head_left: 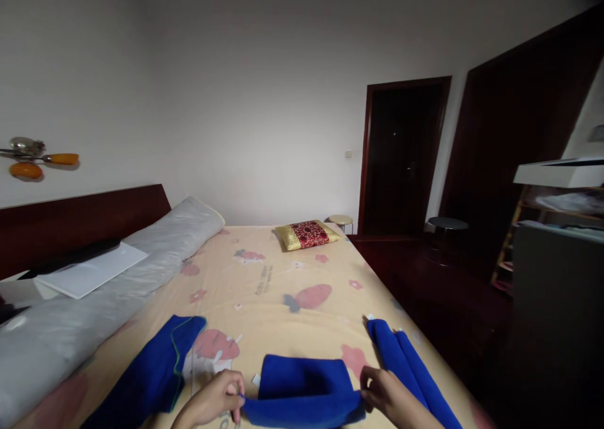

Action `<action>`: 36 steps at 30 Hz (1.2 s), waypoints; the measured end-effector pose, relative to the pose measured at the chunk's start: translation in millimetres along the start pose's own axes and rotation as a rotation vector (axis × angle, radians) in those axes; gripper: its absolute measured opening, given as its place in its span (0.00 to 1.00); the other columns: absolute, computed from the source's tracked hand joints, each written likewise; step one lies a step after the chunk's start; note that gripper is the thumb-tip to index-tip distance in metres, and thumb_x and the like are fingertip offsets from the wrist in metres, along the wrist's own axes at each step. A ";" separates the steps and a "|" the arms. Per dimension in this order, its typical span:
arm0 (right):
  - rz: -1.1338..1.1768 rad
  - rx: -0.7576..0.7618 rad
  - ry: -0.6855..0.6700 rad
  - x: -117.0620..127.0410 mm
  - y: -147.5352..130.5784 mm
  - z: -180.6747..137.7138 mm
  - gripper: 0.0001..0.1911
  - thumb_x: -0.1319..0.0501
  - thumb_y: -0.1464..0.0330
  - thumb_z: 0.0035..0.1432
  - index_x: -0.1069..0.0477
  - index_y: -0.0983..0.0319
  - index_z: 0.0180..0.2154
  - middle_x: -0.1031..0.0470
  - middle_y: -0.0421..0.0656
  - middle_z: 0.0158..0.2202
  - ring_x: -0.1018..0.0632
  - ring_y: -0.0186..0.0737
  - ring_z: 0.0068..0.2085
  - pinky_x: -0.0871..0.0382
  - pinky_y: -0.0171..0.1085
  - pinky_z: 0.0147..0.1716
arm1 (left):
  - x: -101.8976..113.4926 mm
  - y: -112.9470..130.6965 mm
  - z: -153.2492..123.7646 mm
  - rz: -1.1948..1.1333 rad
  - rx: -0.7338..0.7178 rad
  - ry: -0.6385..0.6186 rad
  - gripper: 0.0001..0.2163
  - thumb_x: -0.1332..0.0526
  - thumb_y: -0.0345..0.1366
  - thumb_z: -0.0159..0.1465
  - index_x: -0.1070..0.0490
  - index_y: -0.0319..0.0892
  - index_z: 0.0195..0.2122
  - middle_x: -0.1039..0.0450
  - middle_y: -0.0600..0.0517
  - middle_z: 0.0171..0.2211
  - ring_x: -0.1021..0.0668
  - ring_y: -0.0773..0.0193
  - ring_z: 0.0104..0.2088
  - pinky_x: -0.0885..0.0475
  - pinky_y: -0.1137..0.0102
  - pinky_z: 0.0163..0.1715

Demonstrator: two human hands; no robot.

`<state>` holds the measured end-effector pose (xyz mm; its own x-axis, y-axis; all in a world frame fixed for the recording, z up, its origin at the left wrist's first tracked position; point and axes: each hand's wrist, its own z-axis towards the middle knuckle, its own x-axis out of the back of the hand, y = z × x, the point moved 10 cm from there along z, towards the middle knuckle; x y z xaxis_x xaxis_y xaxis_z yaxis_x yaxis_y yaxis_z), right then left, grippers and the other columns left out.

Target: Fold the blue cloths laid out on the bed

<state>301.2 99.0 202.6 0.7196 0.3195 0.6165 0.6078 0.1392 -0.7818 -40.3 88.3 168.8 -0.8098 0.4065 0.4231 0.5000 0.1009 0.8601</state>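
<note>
**Both hands pinch the near edge of a blue towel**

While the bed stretches away toward the far wall, the work sits at its near end. A blue towel lies folded on the patterned sheet, right at the near edge of the view, between the two hands.

The left hand has closed its fingers on the towel's near left corner; thumb and fingertips meet on the cloth, with almost no gap between them. The right hand grips the near right corner the same way, fingers curled tight around the fold. Between them the near edge of the towel is lifted slightly off the sheet, while the far part lies flat.

To the left, near the left hand but not touching it, a second blue cloth with a green edge lies spread at an angle. To the right, just beyond the right hand, a rolled blue towel runs along the bed's right side; whether the wrist touches it I cannot tell.

Farther off, a long grey bolster lies along the left side below the dark headboard, with a white sheet of paper on it. A red and gold cushion sits at the far end, near a dark door.
</note>
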 end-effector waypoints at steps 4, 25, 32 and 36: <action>0.013 0.008 0.000 -1.3 2.3 0.2 0.03 0.46 0.67 0.54 0.35 0.59 0.30 0.17 0.48 0.30 0.20 0.41 0.32 0.32 0.36 0.32 | -0.9 -5.3 2.5 -0.016 0.003 -0.008 0.06 0.43 0.34 0.50 0.36 0.44 0.30 0.27 0.59 0.17 0.25 0.65 0.22 0.39 0.69 0.29; 0.035 0.008 0.003 -4.0 3.5 0.5 0.03 0.45 0.67 0.53 0.35 0.59 0.30 0.17 0.47 0.29 0.20 0.41 0.32 0.32 0.36 0.31 | -2.6 1.9 0.3 0.008 0.014 0.008 0.06 0.41 0.36 0.49 0.37 0.45 0.28 0.28 0.59 0.17 0.27 0.65 0.21 0.38 0.69 0.29; 0.026 0.005 0.008 -2.5 1.0 0.5 0.03 0.45 0.68 0.53 0.34 0.59 0.30 0.17 0.49 0.30 0.20 0.42 0.32 0.32 0.36 0.31 | -2.1 1.2 -0.1 0.016 0.004 0.009 0.06 0.40 0.36 0.51 0.36 0.44 0.29 0.28 0.59 0.16 0.26 0.65 0.22 0.39 0.69 0.28; 0.043 0.013 0.006 -2.6 0.4 1.2 0.03 0.45 0.68 0.53 0.35 0.59 0.29 0.17 0.48 0.29 0.20 0.42 0.32 0.32 0.37 0.31 | -1.0 -4.6 3.0 0.013 0.010 0.015 0.07 0.40 0.37 0.50 0.36 0.44 0.29 0.28 0.58 0.16 0.27 0.65 0.21 0.40 0.69 0.28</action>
<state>299.2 99.3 200.6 0.7470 0.3194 0.5831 0.5721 0.1381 -0.8085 -40.9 90.2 163.5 -0.8075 0.3939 0.4390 0.5139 0.1045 0.8515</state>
